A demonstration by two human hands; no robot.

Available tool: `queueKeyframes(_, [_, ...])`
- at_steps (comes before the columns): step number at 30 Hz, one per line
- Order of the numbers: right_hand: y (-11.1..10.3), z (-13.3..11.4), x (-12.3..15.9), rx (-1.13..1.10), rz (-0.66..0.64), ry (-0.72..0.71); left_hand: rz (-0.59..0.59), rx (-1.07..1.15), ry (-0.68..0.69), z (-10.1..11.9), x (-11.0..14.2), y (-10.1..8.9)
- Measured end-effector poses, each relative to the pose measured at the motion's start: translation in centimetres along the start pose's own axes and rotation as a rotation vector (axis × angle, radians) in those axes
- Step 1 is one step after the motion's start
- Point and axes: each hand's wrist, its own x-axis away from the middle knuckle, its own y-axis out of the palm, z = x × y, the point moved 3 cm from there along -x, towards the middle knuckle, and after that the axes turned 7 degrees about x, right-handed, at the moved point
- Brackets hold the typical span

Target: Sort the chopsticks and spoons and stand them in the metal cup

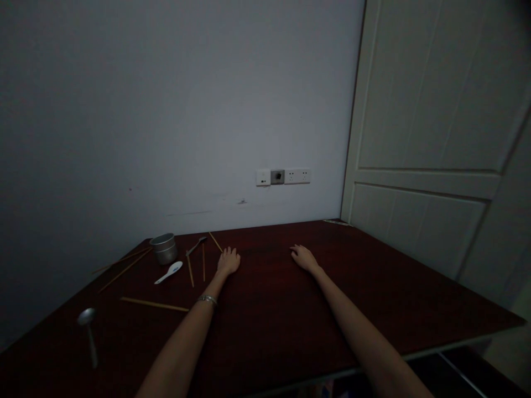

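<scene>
My left hand (229,261) lies palm down on the dark red table (269,320), fingers spread, with a bracelet on its wrist. Just beyond its fingertips is the near end of a thin wooden chopstick (215,241); whether they touch is unclear. To its left lie two more chopsticks, one upright in the view (203,262) and one slanted (189,270), beside a metal utensil (196,245), perhaps a fork or spoon. My right hand (303,257) rests on the tabletop to the right, fingers stretched out and holding nothing.
At the left stand a metal cup (165,250) and, before it, a white soup spoon (169,272). More chopsticks (153,304) and a metal spoon (87,317) lie nearer. A wall with sockets (297,176) backs the table; a pale door (418,149) borders its right.
</scene>
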Motion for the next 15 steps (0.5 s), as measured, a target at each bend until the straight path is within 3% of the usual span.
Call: queueKeyframes(15, [0.44,0.27,-0.29,0.0,-0.014,-0.002,-0.018,-0.027,0.002,0.22,0.11,0.09])
